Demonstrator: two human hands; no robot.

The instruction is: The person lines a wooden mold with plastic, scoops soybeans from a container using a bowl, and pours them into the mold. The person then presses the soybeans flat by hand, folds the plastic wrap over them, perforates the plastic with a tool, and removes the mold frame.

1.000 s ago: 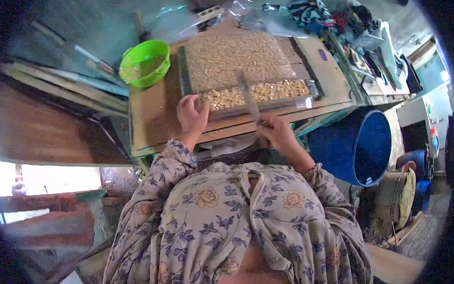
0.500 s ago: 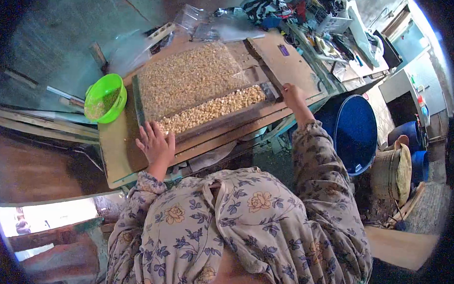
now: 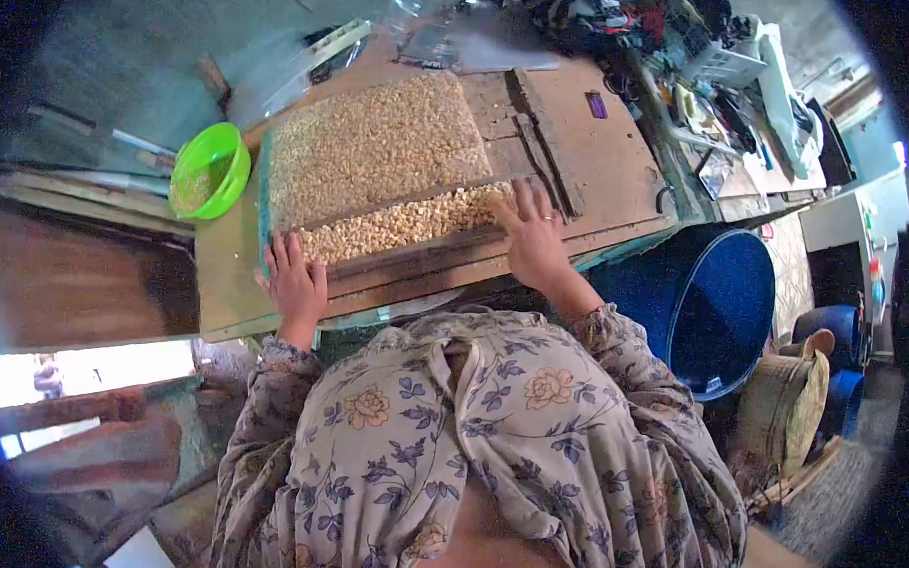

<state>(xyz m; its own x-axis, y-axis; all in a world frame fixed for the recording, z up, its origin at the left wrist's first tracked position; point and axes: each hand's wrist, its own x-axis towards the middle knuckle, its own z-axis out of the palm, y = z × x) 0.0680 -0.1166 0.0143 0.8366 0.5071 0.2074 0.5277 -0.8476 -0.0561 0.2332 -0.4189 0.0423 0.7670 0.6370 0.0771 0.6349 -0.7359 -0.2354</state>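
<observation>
Two hands rest at opposite ends of a strip of loose pale bits [image 3: 406,229], which lies along the near side of a broad slab [image 3: 379,141] of similar bits on the table [image 3: 628,175]. At the slab's near left corner, the left hand [image 3: 294,280] has its fingers stretched out and slightly apart. Off the slab's near right corner, the right hand [image 3: 536,237] has its fingers extended and its thumb spread toward the strip. Neither visibly pinches anything; whether they press down, I cannot tell.

Judging by looks, the slab is level and packed, so that part seems done. The strip is coarser and lumpier, so it seems to be what is left. Left of the slab, a green bowl [image 3: 241,171] holds some bits, so the supply appears not used up. Right of the slab lie dark slats [image 3: 547,152], clear of both hands.
</observation>
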